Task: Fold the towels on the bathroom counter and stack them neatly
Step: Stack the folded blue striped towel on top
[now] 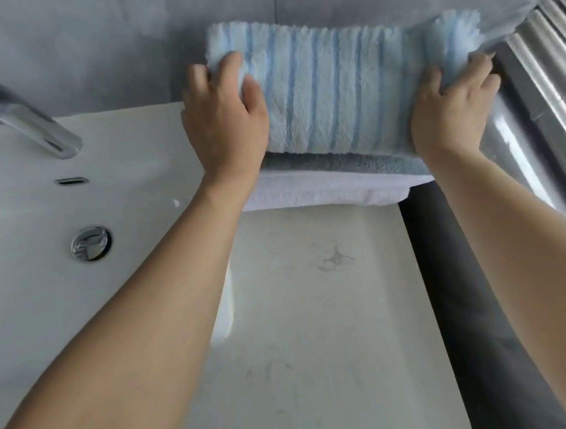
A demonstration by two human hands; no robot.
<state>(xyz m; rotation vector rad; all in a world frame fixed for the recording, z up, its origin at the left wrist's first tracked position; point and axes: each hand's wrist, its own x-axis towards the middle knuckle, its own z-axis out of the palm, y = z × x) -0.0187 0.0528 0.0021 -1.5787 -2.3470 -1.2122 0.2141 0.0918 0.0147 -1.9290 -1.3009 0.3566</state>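
A: In the head view, what was I doing?

B: You were setting the folded striped towel on the stack, over the grey towel and the white towel, at the back of the worktop.

A: And my hands?

B: The left hand clasped its left end, the right hand its right end; the towel lay between them.

A: How to do it well?

B: I think, lower it level and align the edges before letting go.

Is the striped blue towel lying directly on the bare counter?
No, the striped towel, held at its ends by the left hand and right hand, sits on a grey towel and a white towel.
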